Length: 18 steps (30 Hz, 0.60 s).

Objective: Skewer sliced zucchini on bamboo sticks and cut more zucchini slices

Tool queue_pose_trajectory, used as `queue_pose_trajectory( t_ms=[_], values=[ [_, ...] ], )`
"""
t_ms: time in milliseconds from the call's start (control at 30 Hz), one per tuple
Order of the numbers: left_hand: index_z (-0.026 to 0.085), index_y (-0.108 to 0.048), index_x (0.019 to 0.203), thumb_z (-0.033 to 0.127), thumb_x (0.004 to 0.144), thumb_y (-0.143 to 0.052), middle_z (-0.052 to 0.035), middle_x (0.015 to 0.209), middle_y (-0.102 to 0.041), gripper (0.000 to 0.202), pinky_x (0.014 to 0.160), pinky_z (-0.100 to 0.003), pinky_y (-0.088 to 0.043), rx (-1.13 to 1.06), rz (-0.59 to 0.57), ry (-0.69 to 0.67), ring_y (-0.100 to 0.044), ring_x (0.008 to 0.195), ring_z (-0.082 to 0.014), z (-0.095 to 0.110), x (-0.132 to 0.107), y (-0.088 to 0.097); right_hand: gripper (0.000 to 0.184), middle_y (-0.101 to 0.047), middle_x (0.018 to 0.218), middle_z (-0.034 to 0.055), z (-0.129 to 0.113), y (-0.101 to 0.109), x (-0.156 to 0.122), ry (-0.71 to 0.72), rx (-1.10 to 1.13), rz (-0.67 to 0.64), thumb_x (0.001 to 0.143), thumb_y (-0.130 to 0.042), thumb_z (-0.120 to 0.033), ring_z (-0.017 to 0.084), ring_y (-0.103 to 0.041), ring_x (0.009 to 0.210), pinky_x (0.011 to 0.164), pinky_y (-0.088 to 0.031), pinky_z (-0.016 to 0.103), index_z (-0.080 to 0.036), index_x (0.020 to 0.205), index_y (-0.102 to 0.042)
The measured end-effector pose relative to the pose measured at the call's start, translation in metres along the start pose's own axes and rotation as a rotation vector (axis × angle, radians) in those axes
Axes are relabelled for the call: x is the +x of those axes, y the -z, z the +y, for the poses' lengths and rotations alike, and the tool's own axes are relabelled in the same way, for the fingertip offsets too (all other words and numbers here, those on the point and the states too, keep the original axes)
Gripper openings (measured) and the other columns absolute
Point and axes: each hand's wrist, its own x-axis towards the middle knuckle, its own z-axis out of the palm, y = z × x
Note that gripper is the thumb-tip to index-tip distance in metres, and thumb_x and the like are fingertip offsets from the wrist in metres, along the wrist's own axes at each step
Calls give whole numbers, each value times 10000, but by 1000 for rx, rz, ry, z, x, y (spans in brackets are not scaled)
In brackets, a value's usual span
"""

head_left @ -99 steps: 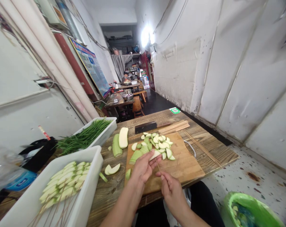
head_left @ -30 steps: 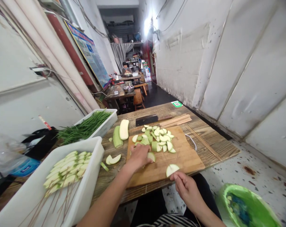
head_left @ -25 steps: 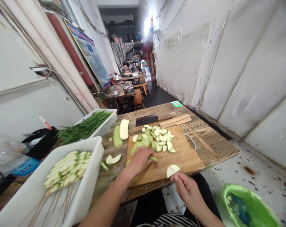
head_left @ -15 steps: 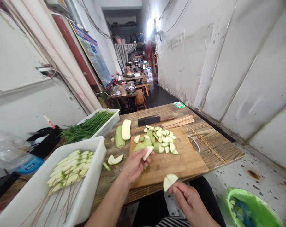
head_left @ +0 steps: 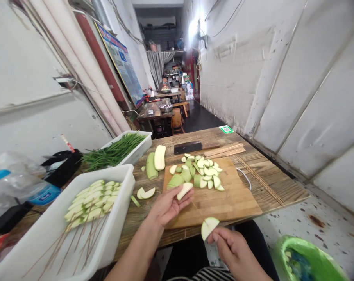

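Above the cutting board point(head_left: 224, 207), my left hand point(head_left: 165, 208) is turned palm up, its thumb and loosely curled fingers holding a pale zucchini slice point(head_left: 184, 191). My right hand point(head_left: 234, 249), near the board's front edge, pinches a half-moon zucchini slice point(head_left: 209, 228) at its lower edge. A thin skewer seems to run through that slice; most of it is hidden or too fine to follow. Cut zucchini pieces point(head_left: 204, 171) lie heaped on the board, with a fanned row of green-skinned slices point(head_left: 175, 180) beside my left fingertips.
At left, a white tray point(head_left: 126, 203) holds skewered slices; behind it is a tray of green chives point(head_left: 115, 150). Peeled zucchini lengths point(head_left: 159, 158), a cleaver point(head_left: 188, 147) and bundled skewers point(head_left: 226, 150) surround the board. A green bin point(head_left: 320, 261) stands lower right. Another person point(head_left: 164, 82) sits far back.
The fingers of my left hand have opened out, and the slice in it now lies more level. My right hand stays nearly still with its slice. The view has shifted slightly.
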Motion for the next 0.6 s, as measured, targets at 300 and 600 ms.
queue_pose_trajectory(
  t_ms=[300, 600],
  values=[
    [32, -591, 952, 115, 772, -584, -179, 960, -664, 198, 852, -396, -502, 25, 22, -19, -638, 896, -255, 2, 0, -2, 334, -284, 513, -70, 0, 0, 0, -17, 15, -7, 900, -359, -405, 93, -259, 458, 412, -204, 206, -159, 760, -537],
    [38, -601, 916, 111, 770, -586, -169, 941, -671, 165, 855, -405, -498, 38, 15, -19, -642, 883, -253, 1, -1, -4, 324, -294, 517, -71, 4, 0, 0, 10, 24, 10, 900, -362, -397, 92, -262, 460, 422, -211, 210, -159, 766, -536]
  ],
)
